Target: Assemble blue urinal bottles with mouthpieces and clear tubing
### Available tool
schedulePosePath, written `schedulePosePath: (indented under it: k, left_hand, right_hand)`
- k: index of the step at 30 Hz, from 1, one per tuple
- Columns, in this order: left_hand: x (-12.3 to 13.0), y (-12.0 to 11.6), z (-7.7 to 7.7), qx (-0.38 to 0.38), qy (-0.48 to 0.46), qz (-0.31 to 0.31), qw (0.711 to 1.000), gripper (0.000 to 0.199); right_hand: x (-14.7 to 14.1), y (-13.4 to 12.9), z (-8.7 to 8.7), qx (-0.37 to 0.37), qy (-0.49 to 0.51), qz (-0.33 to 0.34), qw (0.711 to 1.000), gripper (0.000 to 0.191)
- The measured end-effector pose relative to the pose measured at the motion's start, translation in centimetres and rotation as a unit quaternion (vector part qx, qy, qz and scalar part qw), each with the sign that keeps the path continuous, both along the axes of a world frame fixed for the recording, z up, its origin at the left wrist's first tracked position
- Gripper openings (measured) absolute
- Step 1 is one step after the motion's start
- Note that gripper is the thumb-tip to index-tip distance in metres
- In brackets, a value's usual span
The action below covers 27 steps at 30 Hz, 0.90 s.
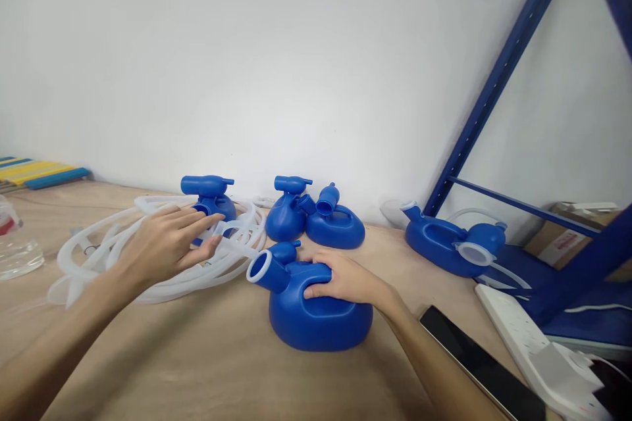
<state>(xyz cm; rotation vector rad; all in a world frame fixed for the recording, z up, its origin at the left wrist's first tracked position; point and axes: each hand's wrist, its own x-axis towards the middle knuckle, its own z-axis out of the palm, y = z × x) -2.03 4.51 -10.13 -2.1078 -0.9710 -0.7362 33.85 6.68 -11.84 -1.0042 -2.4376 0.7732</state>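
Observation:
My right hand (340,279) grips the handle of a blue plastic urinal bottle (320,325), which stands upright on the table. Its angled neck has a white ring round the mouth and points left toward me. Behind that neck a blue spouted cap (285,252) is partly hidden. My left hand (172,240) hovers over coiled translucent hoses (197,283), fingers stretched out and thumb apart. Pale tubing shows between thumb and forefinger; whether they touch it I cannot tell. Just behind those fingers stands another blue bottle (224,206) with a spouted cap (205,185).
Two blue bottles (286,220) (338,230) stand by the wall. Another bottle (429,243), with a hose and white-rimmed cap, sits at right beside a blue metal rack (494,85). A phone (478,358) and power strip (518,329) lie front right. A clear bottle (20,253) is far left.

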Motion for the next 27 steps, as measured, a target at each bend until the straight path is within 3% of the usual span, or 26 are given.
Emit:
schedulePosePath:
  k: [6, 10, 13, 16, 20, 24, 27]
  left_hand:
    - [1.6, -0.6, -1.0, -0.005, -0.060, 0.040, 0.997, 0.038]
    - [0.6, -0.3, -1.6, -0.021, -0.013, 0.016, 1.000, 0.040]
    - [-0.5, 0.3, -1.0, -0.040, 0.002, 0.002, 0.999, 0.041]
    - [-1.0, 0.7, 0.5, -0.071, 0.001, 0.007, 0.997, 0.041]
    - [0.3, 0.4, 1.9, -0.108, 0.007, 0.014, 0.994, 0.044]
    - [1.6, 0.4, 1.4, -0.110, -0.001, 0.067, 0.992, 0.049]
    - [0.8, 1.0, 0.8, -0.098, 0.003, 0.057, 0.994, 0.046]
  right_hand:
    - [0.0, 0.0, 0.0, -0.001, -0.001, -0.012, 1.000, 0.055]
    - [0.0, -0.1, -0.1, 0.000, -0.009, -0.023, 1.000, 0.058]
    - [0.0, -0.1, -0.1, 0.000, -0.015, -0.027, 1.000, 0.058]
    - [0.0, -0.1, 0.0, -0.005, -0.024, -0.038, 0.999, 0.059]
    - [0.0, -0.1, 0.1, -0.015, -0.024, -0.035, 0.999, 0.059]
    - [0.1, 0.1, -0.1, -0.007, -0.020, -0.035, 0.999, 0.056]
    - [0.1, 0.1, -0.2, -0.005, -0.020, -0.038, 0.999, 0.056]
